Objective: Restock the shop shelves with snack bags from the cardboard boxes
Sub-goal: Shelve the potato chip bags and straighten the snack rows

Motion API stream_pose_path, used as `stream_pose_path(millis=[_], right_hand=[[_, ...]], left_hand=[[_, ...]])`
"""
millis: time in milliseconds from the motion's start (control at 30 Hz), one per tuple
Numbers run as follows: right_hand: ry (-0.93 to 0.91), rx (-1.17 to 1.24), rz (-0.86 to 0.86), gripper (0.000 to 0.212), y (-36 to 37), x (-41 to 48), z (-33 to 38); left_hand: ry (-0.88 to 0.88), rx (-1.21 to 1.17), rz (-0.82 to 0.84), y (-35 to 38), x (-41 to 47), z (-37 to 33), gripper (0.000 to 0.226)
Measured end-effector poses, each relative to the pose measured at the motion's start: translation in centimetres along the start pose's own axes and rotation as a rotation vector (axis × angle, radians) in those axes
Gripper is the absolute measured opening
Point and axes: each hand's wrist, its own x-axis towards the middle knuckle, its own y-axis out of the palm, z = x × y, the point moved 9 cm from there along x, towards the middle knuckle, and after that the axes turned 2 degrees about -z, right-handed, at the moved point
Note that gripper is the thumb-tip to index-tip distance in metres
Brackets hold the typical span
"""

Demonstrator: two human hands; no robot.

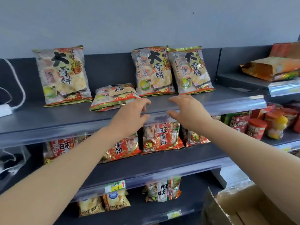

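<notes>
Snack bags [152,70] on top shelf [48,117]: 3 upright, 1 flat; L hand [131,112] & R hand [188,109] spread, empty.

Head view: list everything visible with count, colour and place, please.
top shelf: one, dark grey, upper centre.
upright snack bags: three, clear with red-gold trim, standing on top shelf.
fallen snack bag: one, same colours, lying flat between them.
red snack bags: at least three, middle shelf.
lower bags: three, yellow and white-green, bottom shelf.
jars: several, red-lidded, middle shelf, right.
orange bags: stacked, upper right shelf.
cardboard box: one, brown, bottom right.
cable: one, white, far left.
left hand: holds nothing, over top shelf edge.
right hand: holds nothing, beside it.
</notes>
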Motion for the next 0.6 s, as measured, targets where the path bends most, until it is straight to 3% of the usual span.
stream_pose_path(millis=[267, 467, 600], right_hand=[[-0.063, 0.047, 0.106, 0.046, 2.0, 7.4, 5.2], [-0.136, 0.048, 0.179, 0.047, 5.3, 13.6, 6.4], [-0.124, 0.054, 0.268, 0.047, 8.3, 17.5, 5.3]], left_hand=[[-0.327, 0.082, -0.125, -5.4, 1.2, 10.9, 0.038], [-0.450, 0.198, -0.057, -3.6, 4.4, 13.7, 0.048], [-0.659, 0.156, -0.090, -2.8, 5.7, 16.8, 0.053]])
